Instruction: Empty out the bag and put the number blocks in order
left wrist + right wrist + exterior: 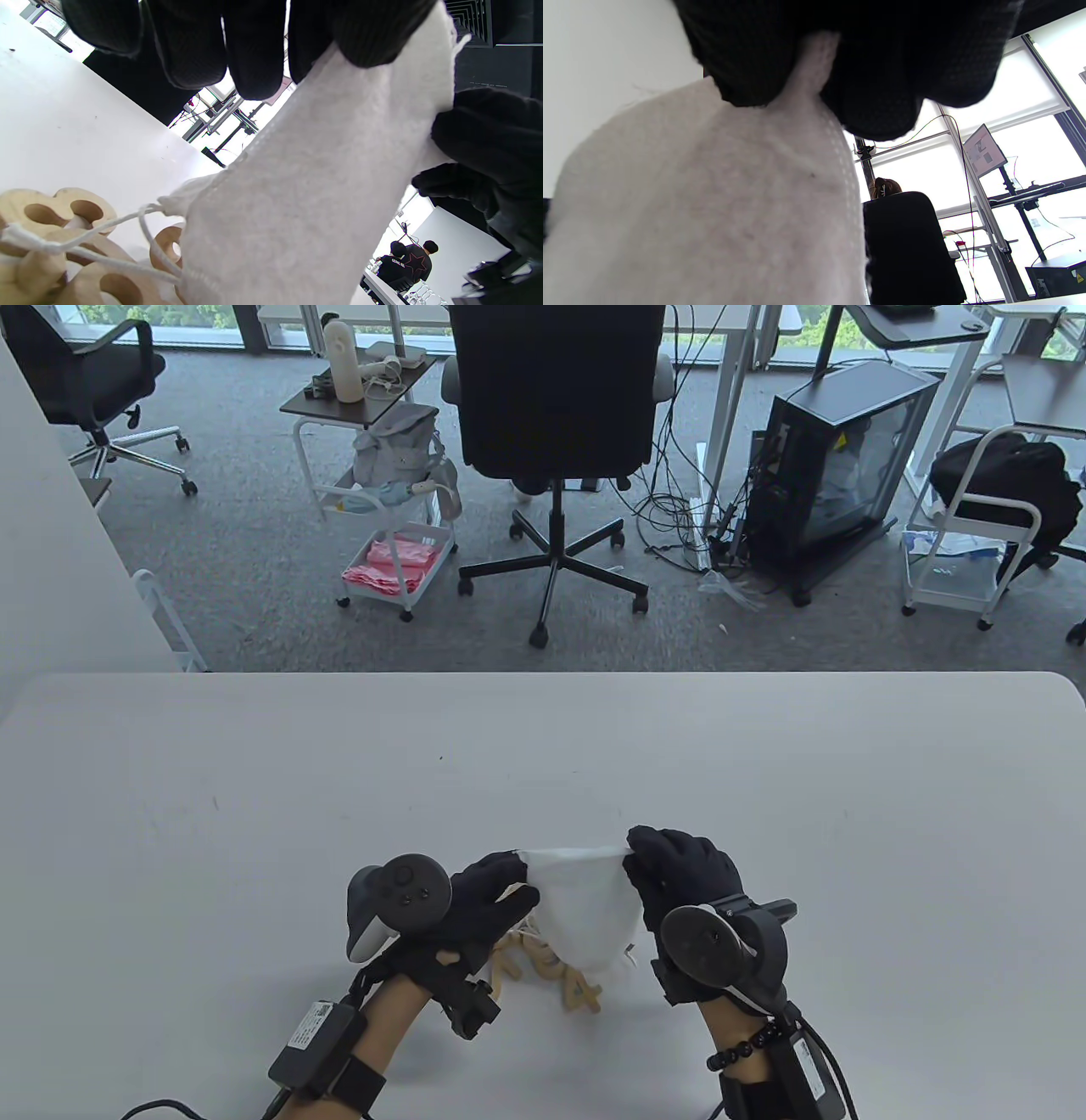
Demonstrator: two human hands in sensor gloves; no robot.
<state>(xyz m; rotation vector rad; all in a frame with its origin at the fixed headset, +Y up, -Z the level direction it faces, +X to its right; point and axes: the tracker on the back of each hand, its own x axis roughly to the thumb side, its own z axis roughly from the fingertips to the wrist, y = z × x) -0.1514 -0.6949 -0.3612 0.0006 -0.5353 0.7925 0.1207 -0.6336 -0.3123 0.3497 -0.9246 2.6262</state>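
- Near the front edge of the white table (254, 780), in the table view, a white cloth bag (585, 903) hangs upside down between two gloved hands; the left hand (475, 912) pinches one corner of its raised end and the right hand (683, 878) pinches the opposite corner, so the cloth is stretched between them
- Below the bag's lower end, wooden number blocks (560, 971) lie in a loose heap on the table, partly hidden by the left hand and the cloth
- Seen from the left wrist view, the left hand's fingertips (254, 55) clamp the bag's upper edge (339, 169), with the right glove (492, 144) gripping the far side; a white drawstring (85, 241) trails from the bag's mouth over the pale blocks (55, 216), which rest on the table, several showing round holes
- From the right wrist view, dark fingers (874, 76) grip a gathered fold of the bag (712, 203), which fills most of the frame; the blocks are out of sight
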